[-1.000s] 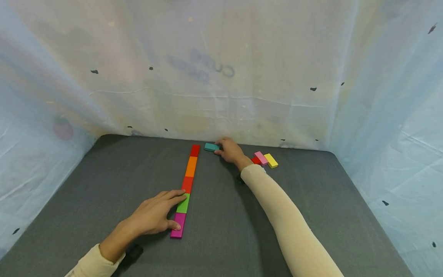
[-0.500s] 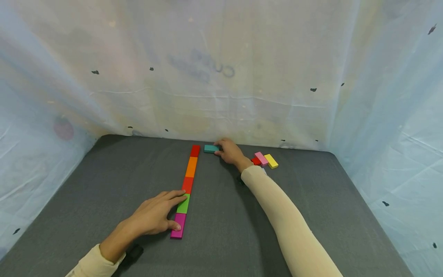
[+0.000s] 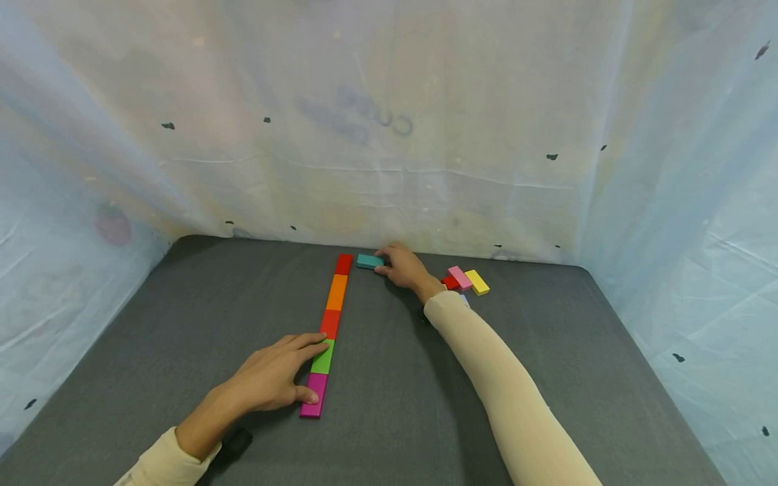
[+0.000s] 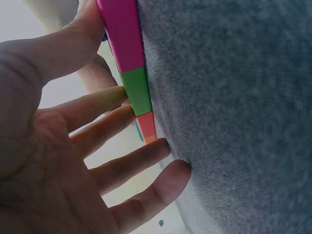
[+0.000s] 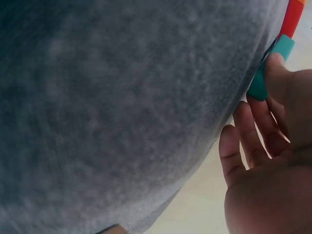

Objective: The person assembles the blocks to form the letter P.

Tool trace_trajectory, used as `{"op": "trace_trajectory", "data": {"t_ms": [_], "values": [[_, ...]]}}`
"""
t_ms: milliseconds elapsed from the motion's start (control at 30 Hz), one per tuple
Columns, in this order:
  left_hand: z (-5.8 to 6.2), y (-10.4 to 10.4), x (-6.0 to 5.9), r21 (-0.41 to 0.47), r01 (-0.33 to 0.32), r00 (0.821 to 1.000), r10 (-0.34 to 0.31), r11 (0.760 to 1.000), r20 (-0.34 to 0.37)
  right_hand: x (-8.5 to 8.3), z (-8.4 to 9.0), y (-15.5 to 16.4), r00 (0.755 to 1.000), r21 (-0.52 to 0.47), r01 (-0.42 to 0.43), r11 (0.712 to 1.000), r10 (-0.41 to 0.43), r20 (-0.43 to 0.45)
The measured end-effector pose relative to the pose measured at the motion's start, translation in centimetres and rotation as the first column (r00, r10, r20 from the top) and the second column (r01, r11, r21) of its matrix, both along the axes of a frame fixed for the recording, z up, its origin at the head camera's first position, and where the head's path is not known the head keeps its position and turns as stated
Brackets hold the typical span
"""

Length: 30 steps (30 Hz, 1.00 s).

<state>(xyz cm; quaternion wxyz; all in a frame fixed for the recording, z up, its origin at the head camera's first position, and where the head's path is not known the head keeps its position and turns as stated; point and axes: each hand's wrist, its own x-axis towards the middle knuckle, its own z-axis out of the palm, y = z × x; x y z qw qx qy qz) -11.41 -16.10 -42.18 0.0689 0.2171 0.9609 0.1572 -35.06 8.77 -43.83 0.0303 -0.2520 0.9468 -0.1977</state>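
A straight row of flat blocks runs away from me: magenta, green, red, orange and a second red one at the far end. My left hand lies along its near part, thumb on the magenta block and fingertips at the green one, fingers fairly straight. Just right of the far red block, my right hand pinches the right end of a teal block between thumb and fingers. The right wrist view shows that teal block lying crosswise to the row.
Beside my right wrist lies a small loose group: a pink block, a yellow block, a red block and a partly hidden pale one. The dark grey table ends at a whitish plastic sheet behind.
The teal block has slid slightly left toward the row's far end, turning a little, with my right hand following. My left hand and the row have stayed in place.
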Motion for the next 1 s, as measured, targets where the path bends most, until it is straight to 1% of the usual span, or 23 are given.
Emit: {"op": "trace_trajectory", "data": {"t_ms": [233,567,800,1000], "values": [[-0.08,0.10,-0.04,-0.003,-0.006,1.000,0.006,1.000,0.010,0.17,-0.05,-0.16,1.000,-0.016,-0.006,1.000,0.007,0.024],[-0.06,0.11,-0.20,-0.020,-0.015,0.999,0.016,1.000,0.033,0.37,0.08,-0.29,0.999,-0.011,-0.023,1.000,0.023,0.023],[0.00,0.08,-0.09,-0.017,-0.007,1.000,0.008,1.000,0.023,0.39,0.18,-0.36,0.999,-0.013,-0.035,0.999,0.035,0.026],[-0.04,0.01,-0.18,-0.010,0.008,1.000,-0.008,1.000,0.008,0.31,0.18,-0.42,0.999,-0.016,-0.024,1.000,0.025,0.033]]}}
